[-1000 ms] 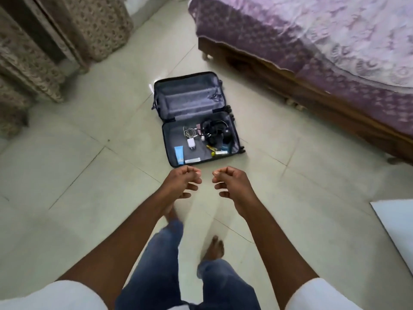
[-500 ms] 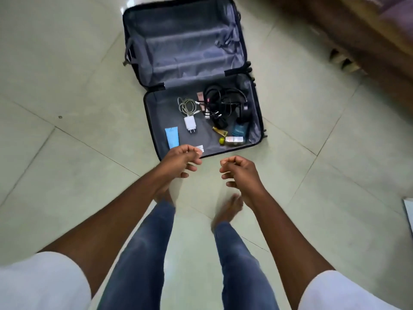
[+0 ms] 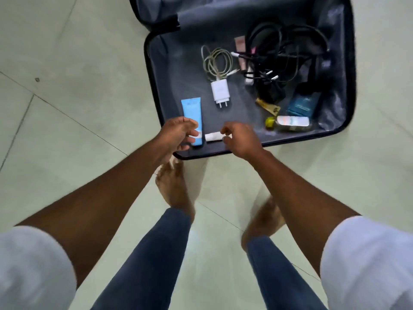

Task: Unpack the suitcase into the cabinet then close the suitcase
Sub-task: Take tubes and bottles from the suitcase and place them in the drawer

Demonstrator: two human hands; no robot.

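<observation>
An open dark suitcase [image 3: 290, 142] lies on the tiled floor, its lid [image 3: 201, 16] folded back at the top. In its grey-lined tray lie a light blue tube [image 3: 192, 109], a small white stick [image 3: 213, 137], a white charger [image 3: 220, 90] with its coiled cable [image 3: 215, 61], tangled black cables [image 3: 286, 52], a teal box [image 3: 304, 104] and a yellow-capped bottle [image 3: 290, 123]. My left hand [image 3: 176, 133] hovers, loosely curled, over the blue tube's near end. My right hand [image 3: 242, 139] hovers at the white stick's right end, thumb and finger either side of it. Neither hand holds anything.
A gold sachet [image 3: 268, 106] and a pink tube [image 3: 240, 44] lie among the cables. My bare feet [image 3: 172, 186] stand on the pale floor tiles [image 3: 67, 130] just short of the suitcase's near rim. No cabinet is in view.
I have stepped up to the suitcase and leaned over it, so it fills the top of the view. Both hands moved forward from above the floor to over the tray's near edge.
</observation>
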